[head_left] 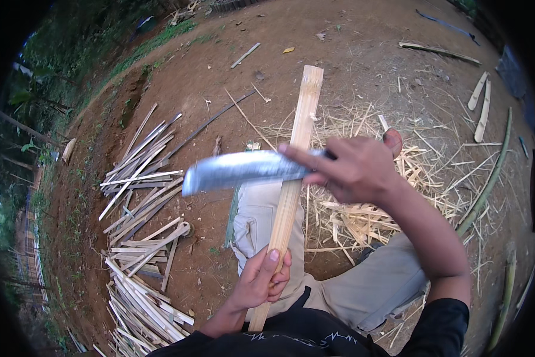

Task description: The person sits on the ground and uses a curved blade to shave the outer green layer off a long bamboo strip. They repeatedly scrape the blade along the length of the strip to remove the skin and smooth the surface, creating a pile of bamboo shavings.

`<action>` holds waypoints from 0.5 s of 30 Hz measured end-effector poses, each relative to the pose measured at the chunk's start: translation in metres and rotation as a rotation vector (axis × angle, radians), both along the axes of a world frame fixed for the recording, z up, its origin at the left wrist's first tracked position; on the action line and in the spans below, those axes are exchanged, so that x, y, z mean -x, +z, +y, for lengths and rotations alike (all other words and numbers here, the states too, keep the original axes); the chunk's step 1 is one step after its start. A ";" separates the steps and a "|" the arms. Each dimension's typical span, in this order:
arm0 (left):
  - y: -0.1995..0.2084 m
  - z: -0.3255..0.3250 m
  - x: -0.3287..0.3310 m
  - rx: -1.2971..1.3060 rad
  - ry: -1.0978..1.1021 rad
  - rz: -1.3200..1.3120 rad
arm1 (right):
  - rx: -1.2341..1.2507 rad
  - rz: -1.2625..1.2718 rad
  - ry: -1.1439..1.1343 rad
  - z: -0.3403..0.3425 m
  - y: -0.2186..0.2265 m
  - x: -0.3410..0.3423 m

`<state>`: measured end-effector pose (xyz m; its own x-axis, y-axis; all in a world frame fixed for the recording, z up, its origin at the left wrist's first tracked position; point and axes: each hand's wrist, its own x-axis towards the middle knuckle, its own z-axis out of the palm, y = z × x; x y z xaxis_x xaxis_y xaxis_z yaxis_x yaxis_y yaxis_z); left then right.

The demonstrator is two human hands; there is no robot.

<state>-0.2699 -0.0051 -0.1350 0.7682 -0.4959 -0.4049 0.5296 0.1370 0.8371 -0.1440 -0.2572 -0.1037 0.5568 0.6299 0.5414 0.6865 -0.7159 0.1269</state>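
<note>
A long, pale bamboo strip slants up from my lap, over my thigh, toward the far side. My left hand is wrapped round its lower part, thumb on top. Across the strip's middle lies the broad metal blade of a machete, slightly blurred, pointing left. My right hand is closed on the machete near its handle, with the index finger stretched along the blade. The handle's brown end shows beyond the knuckles. A small raised curl sits on the strip's edge above the blade.
Split strips lie in piles on the dirt at left. Thin shavings cover the ground beyond my right leg. A green pole and several loose bamboo pieces lie at right. Plants border the far left.
</note>
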 end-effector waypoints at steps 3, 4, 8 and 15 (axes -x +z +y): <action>0.000 0.000 -0.003 0.056 -0.061 0.064 | -0.156 0.080 -0.261 -0.037 -0.007 -0.027; -0.003 0.000 -0.001 0.056 -0.045 0.077 | -0.119 0.116 -0.198 -0.026 -0.008 -0.021; -0.005 0.005 0.000 0.045 -0.018 0.058 | -0.113 0.119 -0.150 -0.002 -0.011 -0.013; -0.010 0.012 0.005 0.116 -0.018 0.085 | -0.122 0.152 -0.031 -0.005 -0.008 -0.012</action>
